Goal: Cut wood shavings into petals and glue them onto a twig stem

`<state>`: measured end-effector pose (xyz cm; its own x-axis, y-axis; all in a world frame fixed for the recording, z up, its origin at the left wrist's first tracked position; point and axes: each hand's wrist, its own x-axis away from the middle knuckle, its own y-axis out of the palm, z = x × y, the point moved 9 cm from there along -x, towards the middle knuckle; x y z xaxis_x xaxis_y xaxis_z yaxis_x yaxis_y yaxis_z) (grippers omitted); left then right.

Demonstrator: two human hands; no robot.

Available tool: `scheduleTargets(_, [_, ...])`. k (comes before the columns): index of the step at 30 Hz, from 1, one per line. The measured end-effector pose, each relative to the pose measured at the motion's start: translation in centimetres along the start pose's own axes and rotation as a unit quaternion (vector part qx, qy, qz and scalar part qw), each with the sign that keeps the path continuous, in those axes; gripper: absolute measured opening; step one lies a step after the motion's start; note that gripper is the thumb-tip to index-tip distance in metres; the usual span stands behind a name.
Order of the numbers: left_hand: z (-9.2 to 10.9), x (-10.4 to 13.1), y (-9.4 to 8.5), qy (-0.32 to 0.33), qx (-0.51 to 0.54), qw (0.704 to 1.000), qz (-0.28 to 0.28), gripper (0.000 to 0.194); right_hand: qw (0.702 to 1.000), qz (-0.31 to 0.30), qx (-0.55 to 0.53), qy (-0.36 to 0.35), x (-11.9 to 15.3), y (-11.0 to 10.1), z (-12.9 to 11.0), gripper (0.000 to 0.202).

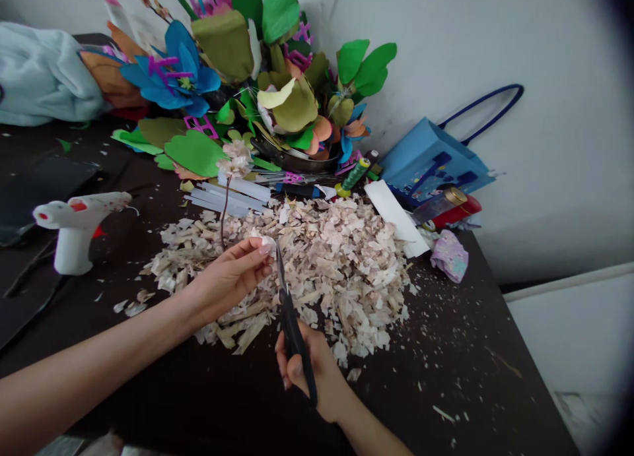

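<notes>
Head view: left hand (pixel 242 266) pinches a scrap (pixel 268 242) just left of forward-pointing scissors (pixel 292 321) clasped in the right hand (pixel 318 370).

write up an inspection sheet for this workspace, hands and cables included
Surface: dark tabletop, littered with small pale bits at right
Things in hand: white piece, close to the blades of black-handled scissors; contact unclear
Clutter: pale scrap pile, glue gun, artificial flowers
Hands: left hand pinches the white piece; right hand holds the scissors
Cables: dark cord from the glue gun's handle toward the left edge
Surroundings: pale wall behind, blue bag near it
</notes>
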<state>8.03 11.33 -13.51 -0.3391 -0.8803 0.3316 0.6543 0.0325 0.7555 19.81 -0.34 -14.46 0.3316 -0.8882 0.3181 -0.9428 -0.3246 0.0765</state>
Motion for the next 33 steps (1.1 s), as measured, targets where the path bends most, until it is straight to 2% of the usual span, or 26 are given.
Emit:
scheduleTargets(4, [-0.17,0.04,-0.13,-0.003,0.003,1.0,0.014,0.019,1.0,-0.001,-0.011,0.003,0.05,0.19,0.15,0.073])
scheduleTargets(13, [-0.26,0.19,-0.12,0.005,0.014,0.999,0.033,0.015,0.999,0.006,-0.037,-0.001,0.04,0.42,0.53,0.062])
scheduleTargets(23, [-0.25,0.22,-0.15,0.029,-0.001,0.999,0.016,0.02,0.998,0.003,-0.055,-0.006,0.06,0.77,0.57,0.048])
scheduleTargets(33, [-0.38,0.11,-0.35,0.028,-0.014,0.999,0.015,0.018,0.999,0.005,-0.053,-0.006,-0.18,0.7,0.26,0.059])
